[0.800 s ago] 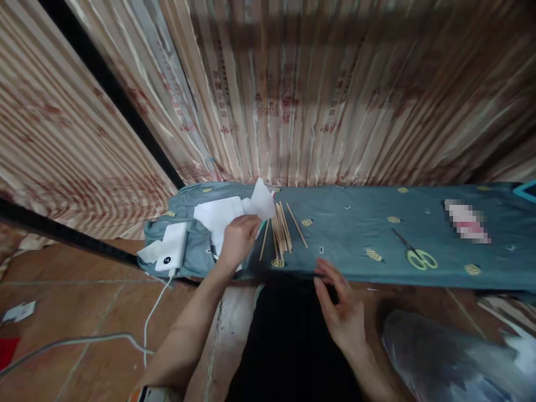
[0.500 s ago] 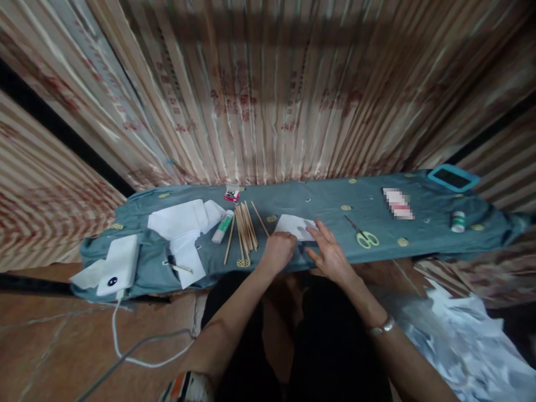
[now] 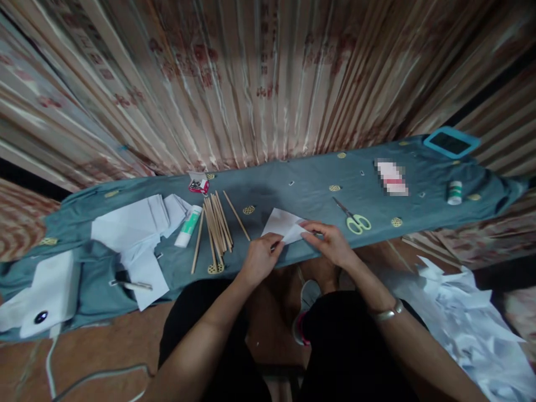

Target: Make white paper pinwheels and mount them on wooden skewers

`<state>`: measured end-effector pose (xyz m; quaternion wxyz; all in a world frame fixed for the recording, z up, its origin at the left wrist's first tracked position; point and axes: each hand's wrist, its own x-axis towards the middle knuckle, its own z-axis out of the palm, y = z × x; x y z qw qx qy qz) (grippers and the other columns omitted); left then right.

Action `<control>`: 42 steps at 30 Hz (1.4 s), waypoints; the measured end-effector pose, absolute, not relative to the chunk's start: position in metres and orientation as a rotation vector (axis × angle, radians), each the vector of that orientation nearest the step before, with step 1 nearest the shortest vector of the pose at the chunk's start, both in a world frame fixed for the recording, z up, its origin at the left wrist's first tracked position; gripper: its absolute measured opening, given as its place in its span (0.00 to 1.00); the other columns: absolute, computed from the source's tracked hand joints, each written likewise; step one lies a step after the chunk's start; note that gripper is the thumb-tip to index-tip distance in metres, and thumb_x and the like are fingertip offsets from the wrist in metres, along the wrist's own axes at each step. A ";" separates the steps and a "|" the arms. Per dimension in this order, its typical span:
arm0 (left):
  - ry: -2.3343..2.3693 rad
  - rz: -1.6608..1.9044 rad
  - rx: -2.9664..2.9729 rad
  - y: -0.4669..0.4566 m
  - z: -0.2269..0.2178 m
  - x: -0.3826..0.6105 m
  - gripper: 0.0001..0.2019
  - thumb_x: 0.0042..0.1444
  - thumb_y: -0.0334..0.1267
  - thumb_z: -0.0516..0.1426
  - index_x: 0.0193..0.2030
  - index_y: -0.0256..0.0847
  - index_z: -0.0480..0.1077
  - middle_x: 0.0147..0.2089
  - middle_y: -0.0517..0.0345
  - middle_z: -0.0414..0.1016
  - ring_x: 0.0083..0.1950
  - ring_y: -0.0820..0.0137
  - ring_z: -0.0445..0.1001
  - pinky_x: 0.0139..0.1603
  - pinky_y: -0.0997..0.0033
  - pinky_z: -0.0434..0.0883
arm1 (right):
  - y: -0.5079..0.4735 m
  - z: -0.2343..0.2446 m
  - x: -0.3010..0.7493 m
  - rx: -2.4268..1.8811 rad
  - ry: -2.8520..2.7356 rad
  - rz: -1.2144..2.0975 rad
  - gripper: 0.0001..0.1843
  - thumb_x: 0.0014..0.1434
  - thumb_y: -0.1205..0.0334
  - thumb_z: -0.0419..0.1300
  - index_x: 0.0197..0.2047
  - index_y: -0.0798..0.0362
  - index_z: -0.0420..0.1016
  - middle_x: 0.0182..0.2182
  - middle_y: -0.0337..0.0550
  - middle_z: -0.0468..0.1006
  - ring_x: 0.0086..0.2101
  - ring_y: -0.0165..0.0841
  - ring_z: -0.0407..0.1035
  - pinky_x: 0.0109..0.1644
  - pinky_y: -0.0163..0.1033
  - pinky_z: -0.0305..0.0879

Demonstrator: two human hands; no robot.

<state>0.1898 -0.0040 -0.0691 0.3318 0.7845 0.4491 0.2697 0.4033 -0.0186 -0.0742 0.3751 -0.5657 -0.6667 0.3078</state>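
Observation:
A small white sheet of paper lies at the front edge of the cloth-covered table, with a fold raised on its right side. My left hand pinches its near left edge between thumb and fingers. On the right, my right hand grips the folded flap, fingers closed on the paper. Left of the paper several thin wooden sticks lie in a loose bundle, and one stick rests apart from them. Scissors with yellow-green handles lie to the right of my right hand.
Left of the sticks are a glue stick, white paper sheets, a pen and a white power bank. A small red box sits behind. Farther right are a blue-framed tablet and another glue stick. Crumpled paper heaps on the floor.
My right hand has gone from spread fingers over the paper to gripping its right side, and a flap now stands folded. The camera view has shifted and turned.

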 end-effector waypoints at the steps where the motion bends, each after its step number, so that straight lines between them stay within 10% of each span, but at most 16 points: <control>1: 1.194 0.716 2.036 -0.003 -0.069 0.189 0.07 0.59 0.32 0.56 0.42 0.39 0.75 0.41 0.55 0.80 0.39 0.68 0.78 0.46 0.69 0.74 | -0.010 -0.076 0.402 -1.445 -1.705 0.798 0.08 0.58 0.55 0.59 0.34 0.49 0.77 0.44 0.46 0.81 0.47 0.40 0.74 0.54 0.46 0.67; 14: 1.166 0.774 2.269 -0.003 -0.088 0.160 0.18 0.60 0.34 0.54 0.58 0.38 0.65 0.64 0.43 0.65 0.63 0.59 0.68 0.63 0.55 0.68 | 0.034 -0.096 0.370 -1.643 -1.660 0.497 0.06 0.55 0.62 0.60 0.32 0.49 0.78 0.43 0.46 0.81 0.47 0.40 0.74 0.56 0.46 0.66; 42: 1.273 0.671 2.403 -0.002 -0.083 0.159 0.15 0.59 0.33 0.57 0.53 0.38 0.70 0.59 0.46 0.71 0.57 0.58 0.73 0.59 0.55 0.72 | 0.045 -0.101 0.351 -1.777 -1.624 0.262 0.06 0.56 0.62 0.59 0.32 0.50 0.77 0.47 0.49 0.78 0.49 0.42 0.69 0.57 0.48 0.63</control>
